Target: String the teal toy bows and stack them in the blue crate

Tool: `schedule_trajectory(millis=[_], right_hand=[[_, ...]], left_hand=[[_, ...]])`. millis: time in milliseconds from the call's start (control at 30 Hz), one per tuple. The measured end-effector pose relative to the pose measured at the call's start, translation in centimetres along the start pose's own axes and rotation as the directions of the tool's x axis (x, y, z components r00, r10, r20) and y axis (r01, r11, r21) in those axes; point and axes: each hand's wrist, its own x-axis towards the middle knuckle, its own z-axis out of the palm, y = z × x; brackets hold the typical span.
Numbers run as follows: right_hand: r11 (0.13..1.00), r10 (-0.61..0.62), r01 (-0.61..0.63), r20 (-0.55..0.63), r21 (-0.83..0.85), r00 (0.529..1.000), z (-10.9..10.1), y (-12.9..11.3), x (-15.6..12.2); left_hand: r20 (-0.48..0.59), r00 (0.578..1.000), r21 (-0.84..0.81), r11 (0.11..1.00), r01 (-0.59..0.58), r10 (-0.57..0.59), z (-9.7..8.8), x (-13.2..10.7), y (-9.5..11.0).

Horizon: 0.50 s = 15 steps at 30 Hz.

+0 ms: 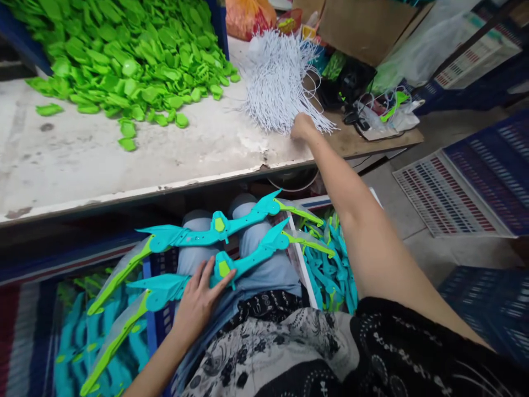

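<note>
Two turquoise toy bows with lime-green tips lie across my lap, the farther bow (198,237) and the nearer bow (248,263). My left hand (200,295) is on the nearer one, thumb and fingers around its middle beside the green inset. On the bench, my right hand (303,127) touches the near end of a thick bundle of white strings (276,82). Its fingers are curled and mostly hidden, so whatever they pinch does not show. A large heap of bright green plastic pieces (136,60) spills from a blue bin to the left.
Crates of turquoise bow parts stand on both sides of my legs, the left parts (95,331) and the right parts (326,270). The worn bench edge (165,190) runs above my knees. A cardboard box (363,27) and stacked plastic crates (450,193) are at the right.
</note>
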Motion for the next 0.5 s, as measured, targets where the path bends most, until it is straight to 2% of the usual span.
schedule_trajectory(millis=[100,200,267,367,433,500], right_hand=[[0.984,0.176,-0.17,0.121,-0.059,0.977,-3.2,1.0,-3.6],[0.948,0.256,-0.293,0.252,0.121,0.933,-6.4,2.5,-10.2],[0.871,0.308,-0.424,0.396,0.247,0.865,-8.0,3.6,-16.0],[0.753,0.32,-0.595,0.635,0.28,0.703,-9.2,4.8,-25.7],[0.66,0.321,-0.692,0.723,0.293,0.612,-9.5,5.1,-31.9],[0.552,0.368,-0.758,0.713,0.348,0.596,-9.5,5.2,-37.3]], left_hand=[[-0.024,0.999,-0.019,0.999,-0.027,0.026,-1.0,0.6,-0.6],[-0.066,0.997,-0.078,0.996,-0.052,0.047,-2.8,1.8,-0.6],[-0.125,0.991,-0.134,0.989,-0.065,0.048,-4.2,2.8,-0.1],[-0.185,0.98,-0.268,0.956,-0.123,0.074,-5.9,4.6,1.6],[-0.148,0.982,-0.406,0.898,-0.172,0.12,-6.2,5.8,3.5],[-0.025,0.983,-0.578,0.8,-0.161,0.18,-5.7,7.1,5.8]])
